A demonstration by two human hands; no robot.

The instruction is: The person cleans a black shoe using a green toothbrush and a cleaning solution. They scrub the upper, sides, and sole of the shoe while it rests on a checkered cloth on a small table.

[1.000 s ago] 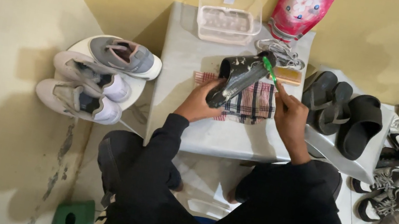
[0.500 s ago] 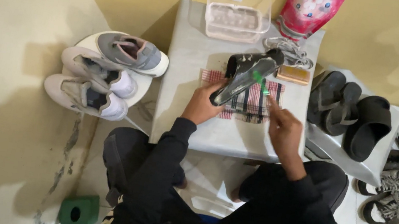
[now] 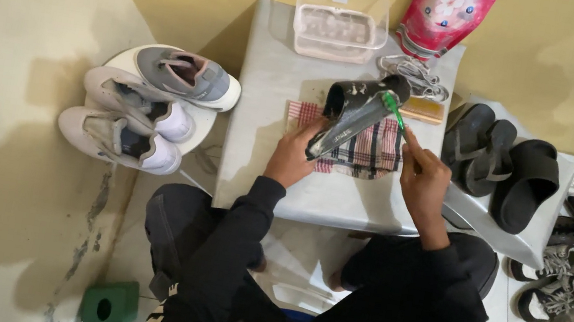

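My left hand (image 3: pixel 295 156) grips a dark shoe (image 3: pixel 354 110) by its lower end and tilts it up, sole facing me, over a red checked cloth (image 3: pixel 374 152) on a small grey table (image 3: pixel 277 82). My right hand (image 3: pixel 419 182) holds a green toothbrush (image 3: pixel 392 110) whose head touches the shoe near its upper end. Both forearms are in black sleeves.
A clear plastic tub (image 3: pixel 340 22), a red pouch (image 3: pixel 448 13), loose laces (image 3: pixel 414 74) and a wooden brush (image 3: pixel 424 110) sit at the table's back. Grey and white sneakers (image 3: pixel 149 103) lie left. Black sandals (image 3: pixel 504 162) and more shoes (image 3: pixel 573 310) lie right. A green block (image 3: pixel 109 306) is on the floor.
The view has shifted slightly. My right hand with the toothbrush moved a little along the shoe; my left hand keeps its grip on the shoe.
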